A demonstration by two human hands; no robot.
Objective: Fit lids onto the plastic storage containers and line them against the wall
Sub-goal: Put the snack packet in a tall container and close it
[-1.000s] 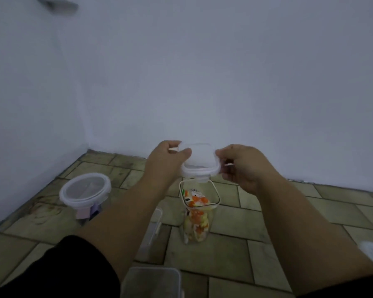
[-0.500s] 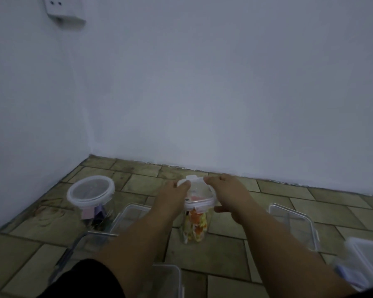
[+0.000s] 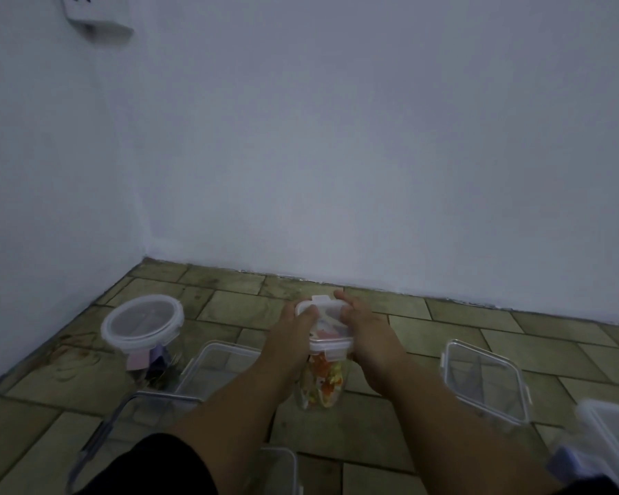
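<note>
Both hands press down on the square snap lid [image 3: 324,312], seating it squarely on the tall clear container [image 3: 322,378] of orange and yellow contents, which stands on the tiled floor [image 3: 372,434] a short way out from the back wall [image 3: 372,155]. The left hand [image 3: 293,334] clamps the lid's left edge, fingers curled over the rim; the right hand [image 3: 363,328] wraps the right edge likewise, so pressure looks even. Forearms reach straight forward, wrists bent down. A lidded round jar [image 3: 143,328] waits toward the floor's left corner; an open rectangular tub [image 3: 485,382] sits right.
</note>
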